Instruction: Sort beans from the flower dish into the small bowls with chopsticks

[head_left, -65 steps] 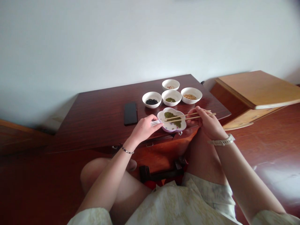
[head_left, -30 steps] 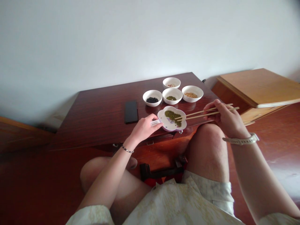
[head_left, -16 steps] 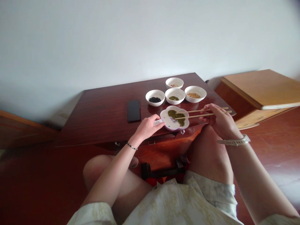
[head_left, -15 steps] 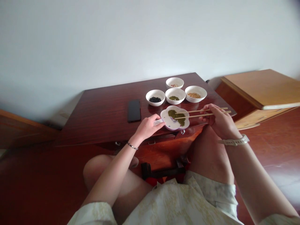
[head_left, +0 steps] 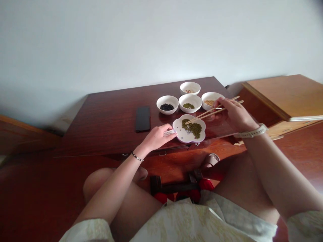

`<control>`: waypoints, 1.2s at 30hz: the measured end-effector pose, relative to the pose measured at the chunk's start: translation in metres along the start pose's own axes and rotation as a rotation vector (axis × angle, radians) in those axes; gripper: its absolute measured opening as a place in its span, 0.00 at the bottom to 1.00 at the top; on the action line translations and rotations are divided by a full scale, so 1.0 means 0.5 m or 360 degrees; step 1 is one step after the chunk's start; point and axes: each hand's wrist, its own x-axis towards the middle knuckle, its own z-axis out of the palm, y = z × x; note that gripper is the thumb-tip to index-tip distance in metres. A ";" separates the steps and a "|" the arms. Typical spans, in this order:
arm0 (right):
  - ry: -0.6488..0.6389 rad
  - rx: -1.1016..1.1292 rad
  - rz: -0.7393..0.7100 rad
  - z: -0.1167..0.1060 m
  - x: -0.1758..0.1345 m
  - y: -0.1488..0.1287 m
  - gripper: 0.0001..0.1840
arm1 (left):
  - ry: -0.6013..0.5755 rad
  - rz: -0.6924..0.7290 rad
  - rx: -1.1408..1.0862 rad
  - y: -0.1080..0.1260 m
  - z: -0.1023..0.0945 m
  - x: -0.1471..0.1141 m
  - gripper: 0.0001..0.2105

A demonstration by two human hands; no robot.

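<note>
My left hand (head_left: 163,135) pinches the left edge of a white flower-shaped plate (head_left: 181,136) with a purple rim. A small white printed strip shows between its thumb and fingers. Green mung beans (head_left: 195,130) lie heaped on the plate. In my right hand (head_left: 233,114) is a pair of wooden chopsticks (head_left: 205,112), tips down among the beans at the upper left of the heap. Just behind the plate stands a white bowl (head_left: 190,109) with some green beans. Whether the tips grip a bean is too small to tell.
Around that bowl are a bowl of black beans (head_left: 167,110), a bowl of tan beans or nuts (head_left: 205,107) partly behind my right hand, and a bowl with a few reddish-white bits (head_left: 190,84). A black phone (head_left: 142,119) lies left on the dark table (head_left: 108,121). A wooden cabinet (head_left: 280,94) stands right.
My right hand has risen, so the chopsticks slant more steeply and their tips sit higher on the heap. My right knee has swung outward. My left hand keeps the plate.
</note>
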 end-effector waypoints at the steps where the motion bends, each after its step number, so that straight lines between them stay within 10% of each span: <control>1: -0.0051 -0.0004 0.0005 -0.002 0.020 -0.010 0.22 | -0.0013 -0.0005 -0.0046 -0.001 -0.003 0.005 0.20; 6: -0.0534 0.0079 0.0131 -0.016 0.077 -0.020 0.17 | -0.0221 -0.0170 -0.0436 -0.005 -0.018 0.030 0.18; 16: -0.0514 0.0374 0.0305 0.006 0.073 0.046 0.21 | -0.0442 -0.0255 -0.0593 -0.031 -0.032 0.074 0.23; 36: -0.0529 0.0247 0.0242 0.018 0.087 0.090 0.25 | -0.0170 -0.0230 -0.0449 -0.034 -0.007 0.061 0.22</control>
